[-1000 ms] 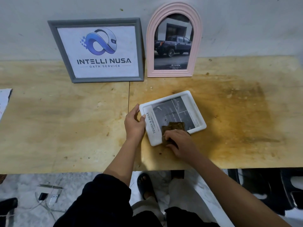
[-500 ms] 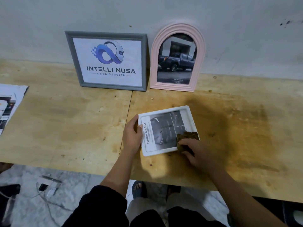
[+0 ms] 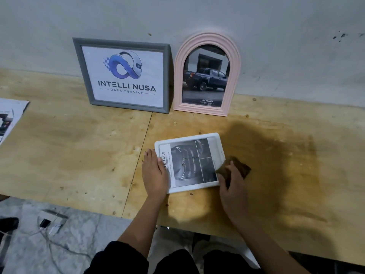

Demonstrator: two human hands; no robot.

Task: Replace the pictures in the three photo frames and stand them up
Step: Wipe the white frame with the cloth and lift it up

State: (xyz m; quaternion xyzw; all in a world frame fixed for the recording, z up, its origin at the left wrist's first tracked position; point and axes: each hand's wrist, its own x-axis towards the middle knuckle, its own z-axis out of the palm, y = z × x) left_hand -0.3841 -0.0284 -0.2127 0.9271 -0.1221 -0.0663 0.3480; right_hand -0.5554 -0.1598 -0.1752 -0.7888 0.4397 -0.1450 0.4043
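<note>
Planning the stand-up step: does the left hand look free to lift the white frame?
Probably yes: the left hand already rests on the white frame's left edge, holding nothing, with bare table beside it.

A printed sheet (image 3: 8,117) lies far left of the grip on the plywood table (image 3: 65,155); cables (image 3: 49,230) litter the floor below.

- My right hand (image 3: 233,186) has slid the brown folded cloth (image 3: 235,168) off the picture, past the flat white rectangular photo frame's (image 3: 189,163) right edge.
- My left hand's fingers (image 3: 152,161) now lie flatter along its left rim.
</note>
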